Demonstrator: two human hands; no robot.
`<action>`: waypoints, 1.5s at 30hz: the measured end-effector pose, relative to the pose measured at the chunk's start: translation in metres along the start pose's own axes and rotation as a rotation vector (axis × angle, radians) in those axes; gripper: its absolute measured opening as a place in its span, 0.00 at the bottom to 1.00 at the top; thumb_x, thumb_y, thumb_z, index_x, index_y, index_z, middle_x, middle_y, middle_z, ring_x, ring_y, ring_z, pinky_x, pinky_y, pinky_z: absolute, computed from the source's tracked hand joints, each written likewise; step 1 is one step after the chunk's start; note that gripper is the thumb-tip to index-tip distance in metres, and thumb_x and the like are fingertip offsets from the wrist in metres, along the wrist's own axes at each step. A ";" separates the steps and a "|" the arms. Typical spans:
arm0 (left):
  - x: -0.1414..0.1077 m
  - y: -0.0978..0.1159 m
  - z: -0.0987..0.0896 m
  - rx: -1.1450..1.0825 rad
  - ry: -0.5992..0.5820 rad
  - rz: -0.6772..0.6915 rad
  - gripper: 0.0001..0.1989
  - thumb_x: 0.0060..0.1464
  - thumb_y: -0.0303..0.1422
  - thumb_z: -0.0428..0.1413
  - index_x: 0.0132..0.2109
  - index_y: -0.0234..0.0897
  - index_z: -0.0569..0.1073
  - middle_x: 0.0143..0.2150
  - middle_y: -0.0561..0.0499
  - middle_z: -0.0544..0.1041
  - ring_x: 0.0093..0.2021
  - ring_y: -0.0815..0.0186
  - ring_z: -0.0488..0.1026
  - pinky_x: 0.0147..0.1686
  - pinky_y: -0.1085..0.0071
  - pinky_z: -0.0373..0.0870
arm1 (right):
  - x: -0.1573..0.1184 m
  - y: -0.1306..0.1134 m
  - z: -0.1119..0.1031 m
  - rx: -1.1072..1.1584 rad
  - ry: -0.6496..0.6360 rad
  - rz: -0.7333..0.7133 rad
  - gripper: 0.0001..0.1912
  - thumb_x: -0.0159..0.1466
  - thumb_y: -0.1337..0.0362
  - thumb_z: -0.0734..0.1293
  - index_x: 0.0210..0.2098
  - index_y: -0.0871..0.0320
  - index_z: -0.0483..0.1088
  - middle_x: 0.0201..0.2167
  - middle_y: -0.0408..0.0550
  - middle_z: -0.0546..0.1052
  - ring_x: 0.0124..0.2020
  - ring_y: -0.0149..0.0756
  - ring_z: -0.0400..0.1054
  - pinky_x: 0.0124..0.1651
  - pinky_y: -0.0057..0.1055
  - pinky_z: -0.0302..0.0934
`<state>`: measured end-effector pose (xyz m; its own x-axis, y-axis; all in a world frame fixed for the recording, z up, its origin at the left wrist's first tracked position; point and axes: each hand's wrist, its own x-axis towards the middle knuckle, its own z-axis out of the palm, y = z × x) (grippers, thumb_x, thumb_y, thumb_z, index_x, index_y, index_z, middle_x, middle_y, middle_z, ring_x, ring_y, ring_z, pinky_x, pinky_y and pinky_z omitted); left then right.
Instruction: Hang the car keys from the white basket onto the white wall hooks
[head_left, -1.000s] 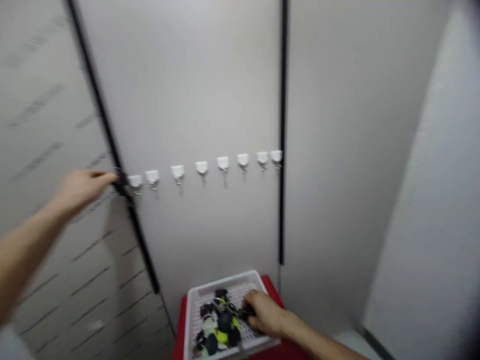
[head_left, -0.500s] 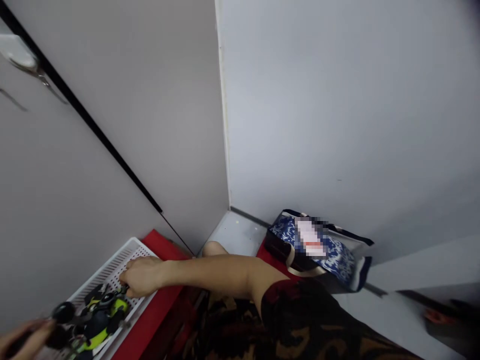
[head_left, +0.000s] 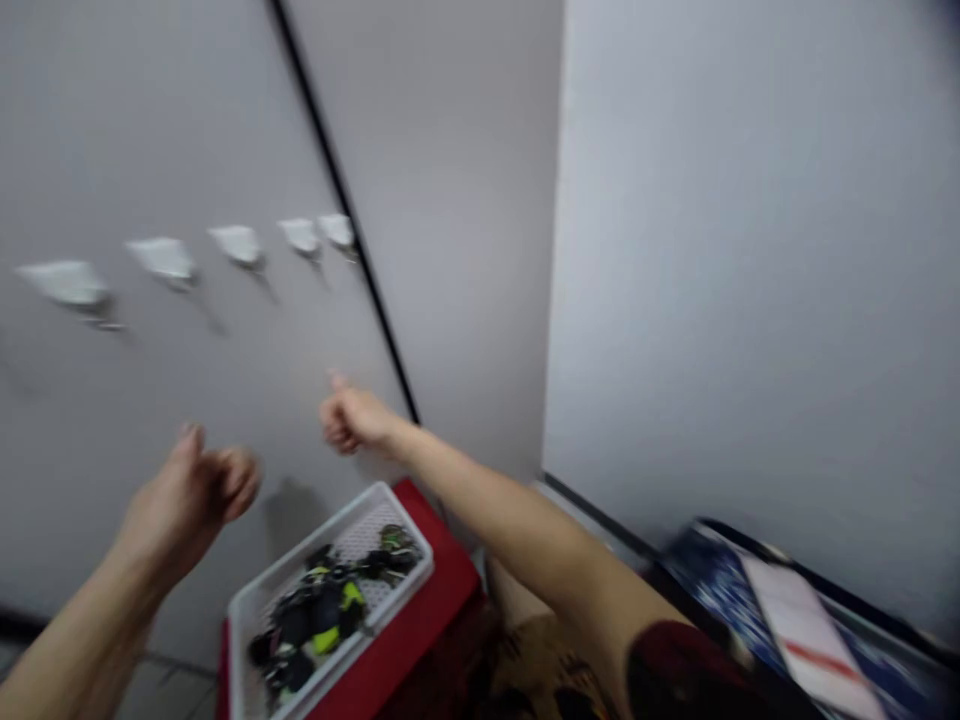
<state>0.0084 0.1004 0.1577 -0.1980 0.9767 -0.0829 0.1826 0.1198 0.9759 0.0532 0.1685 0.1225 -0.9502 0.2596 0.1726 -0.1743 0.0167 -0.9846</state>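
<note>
White basket, rim clear, sits below the blurred hands, apart and seemingly fisted, thumbs raised.

Basket: perforated plastic, hooks: white plastic backing, metallic lower parts, wall panels: smooth, matt, sleeve: soft cloth, bag: printed fabric-like surface.

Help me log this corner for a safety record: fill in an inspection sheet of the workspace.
Surface: red support under the white perforated basket.
Job's things: small black and yellow-green items in the basket, too blurred to name.
Clutter: blue-and-white patterned bag at the lower right.
Hands: left hand and right hand raised, fingers curled, no held item visible.
Cables: nothing seen.
Surroundings: five white hooks on a grey panel; black strip alongside.
</note>
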 end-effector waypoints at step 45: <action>-0.090 -0.188 -0.050 0.712 0.477 -0.113 0.08 0.36 0.27 0.49 0.29 0.36 0.69 0.31 0.49 0.70 0.33 0.66 0.65 0.36 0.71 0.59 | -0.014 0.121 0.025 -0.942 -0.185 0.137 0.11 0.47 0.70 0.55 0.25 0.62 0.67 0.17 0.42 0.67 0.19 0.25 0.56 0.24 0.21 0.50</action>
<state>-0.0566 -0.0190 -0.0083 -0.6053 0.7922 0.0778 0.6658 0.4503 0.5949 0.0386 0.1433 0.0016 -0.9865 0.1625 -0.0224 0.1431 0.7853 -0.6024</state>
